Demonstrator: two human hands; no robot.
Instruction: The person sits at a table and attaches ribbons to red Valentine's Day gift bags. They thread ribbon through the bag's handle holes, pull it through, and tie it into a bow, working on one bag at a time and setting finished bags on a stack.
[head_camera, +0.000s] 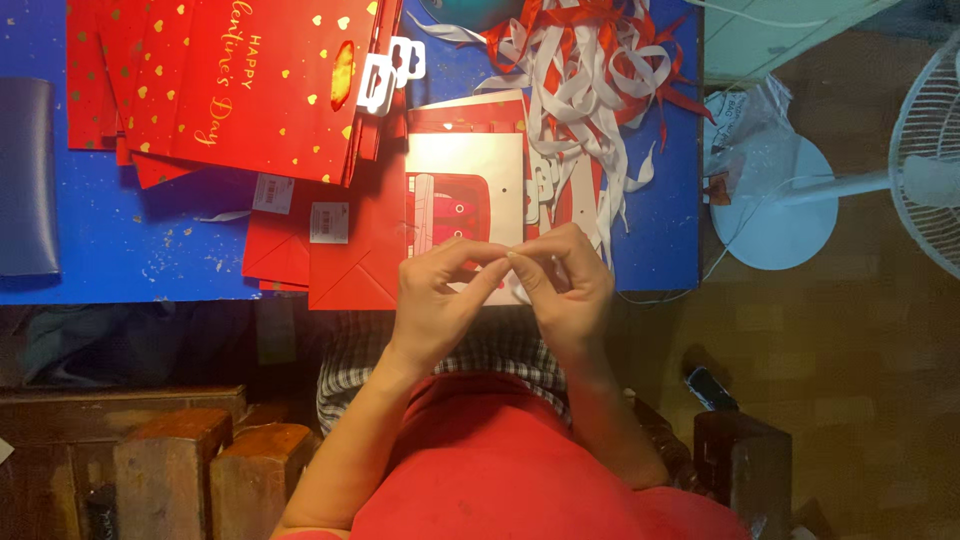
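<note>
This looks like a small home workshop where paper gift bags are put together by hand. A blue tabletop carries a stack of flat red gift bags with gold hearts at 11 o'clock, and a heap of red and white ribbon strips at 1 o'clock. More flattened red bags lie near the middle. A white pedestal fan stands on a bare brownish floor at 3 o'clock, and rough wooden blocks sit at 8 o'clock.
</note>
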